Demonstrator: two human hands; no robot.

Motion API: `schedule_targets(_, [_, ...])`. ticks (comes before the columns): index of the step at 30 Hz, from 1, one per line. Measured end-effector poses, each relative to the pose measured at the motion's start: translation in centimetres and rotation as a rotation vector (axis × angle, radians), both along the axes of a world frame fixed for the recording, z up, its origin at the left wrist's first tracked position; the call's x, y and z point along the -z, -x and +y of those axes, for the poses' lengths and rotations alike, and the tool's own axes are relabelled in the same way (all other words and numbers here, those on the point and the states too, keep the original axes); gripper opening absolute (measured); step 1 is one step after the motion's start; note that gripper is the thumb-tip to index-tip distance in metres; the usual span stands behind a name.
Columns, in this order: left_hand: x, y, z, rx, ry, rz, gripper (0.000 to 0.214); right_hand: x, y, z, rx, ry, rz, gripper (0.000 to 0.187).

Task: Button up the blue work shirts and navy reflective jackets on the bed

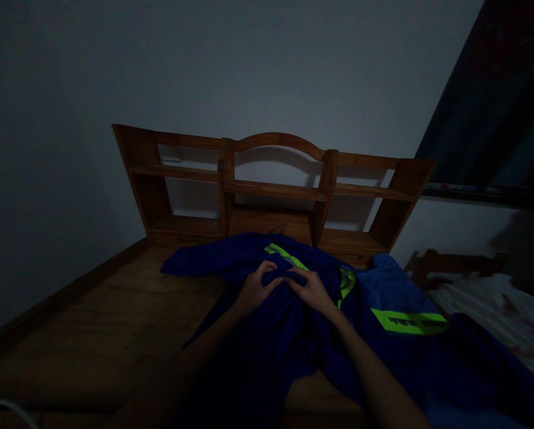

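A dark blue garment (271,339) with neon yellow-green reflective stripes lies crumpled on a bare wooden bed platform (101,322). My left hand (254,290) and my right hand (310,291) meet over the middle of it, fingers curled and pinching a fold of the blue cloth between them. Both forearms reach in from the bottom edge. The room is dim and the fingertips are partly sunk in the fabric.
A wooden headboard with open shelves (271,190) stands against the pale wall behind the garment. A second bed with light patterned bedding (494,310) lies at the right. A dark curtain or panel (499,101) hangs at the upper right.
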State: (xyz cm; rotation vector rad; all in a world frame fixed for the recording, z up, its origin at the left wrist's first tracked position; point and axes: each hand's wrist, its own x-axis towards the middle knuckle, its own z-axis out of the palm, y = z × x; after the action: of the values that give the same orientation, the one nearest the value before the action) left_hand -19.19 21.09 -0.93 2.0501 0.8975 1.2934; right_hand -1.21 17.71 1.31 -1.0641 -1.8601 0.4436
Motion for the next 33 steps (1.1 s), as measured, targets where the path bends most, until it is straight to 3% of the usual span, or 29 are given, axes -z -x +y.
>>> schedule_targets(5, [-0.68,-0.01,-0.58,-0.045,-0.062,0.059,0.024,-0.37,0.03,-0.21,-0.027,0.021,-0.006,0.023])
schedule_targets(14, [-0.44,0.20,-0.21,-0.114,0.022,0.072,0.023,0.11,-0.15,0.15,0.056,0.021,-0.023,0.023])
schedule_targets(23, [-0.28,0.23,0.13,-0.090,0.034,-0.026,0.021,-0.22,-0.16,0.03,0.030,0.019,-0.019,0.021])
schedule_targets(33, [-0.71,-0.12,-0.37,-0.180,0.004,-0.035,0.015,-0.01,-0.23,0.19,0.047,0.004,-0.025,0.019])
